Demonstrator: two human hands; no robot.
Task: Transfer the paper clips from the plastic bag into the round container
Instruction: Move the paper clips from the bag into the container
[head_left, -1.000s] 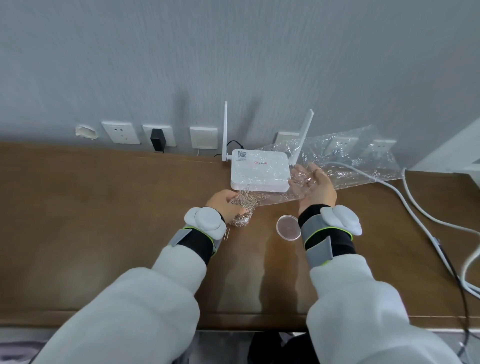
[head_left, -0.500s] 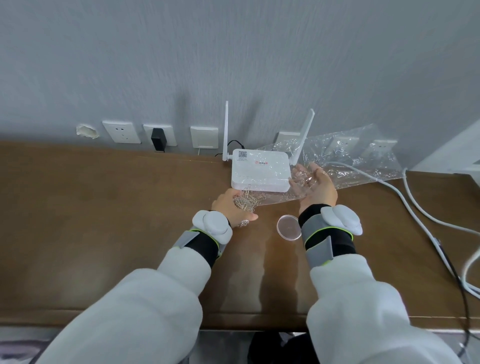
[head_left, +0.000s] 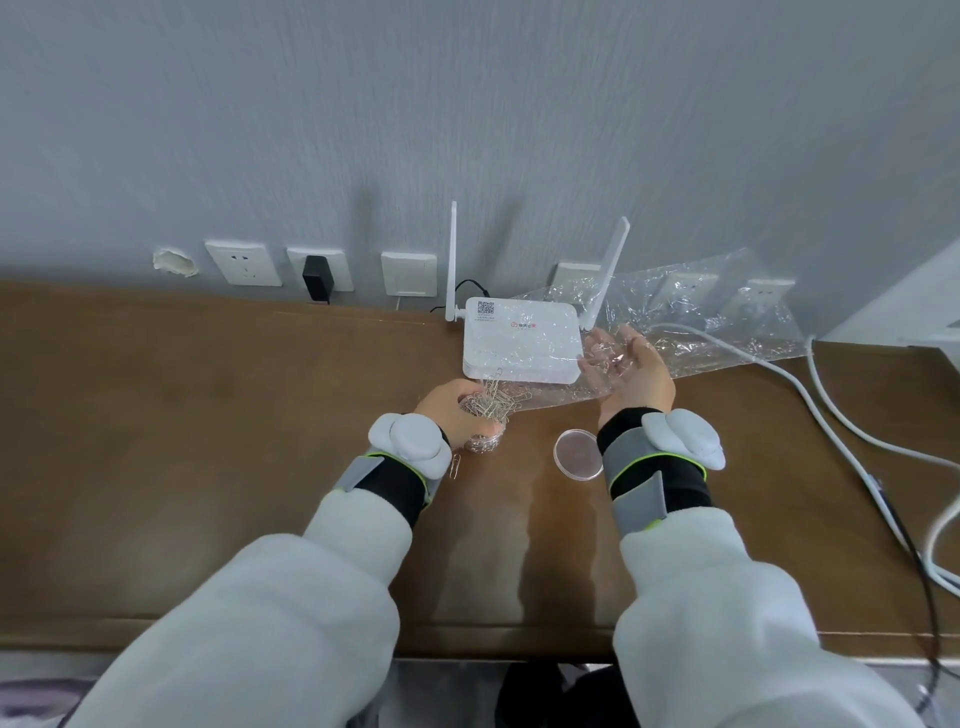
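The plastic bag is clear and heavily crinkled, a long sheet-like pouch stretched slantwise above the bench. Its high end is toward the far right and its low end comes down at the left hand, while the right hand holds its middle from beneath, palm up. A tangled bunch of silver paper clips sits at the low end, gripped in the left hand. A further silvery heap lies just under that hand, and a single clip lies on the bench beside the wrist. The round container, shallow and transparent, lies flat between the wrists, apart from the clips.
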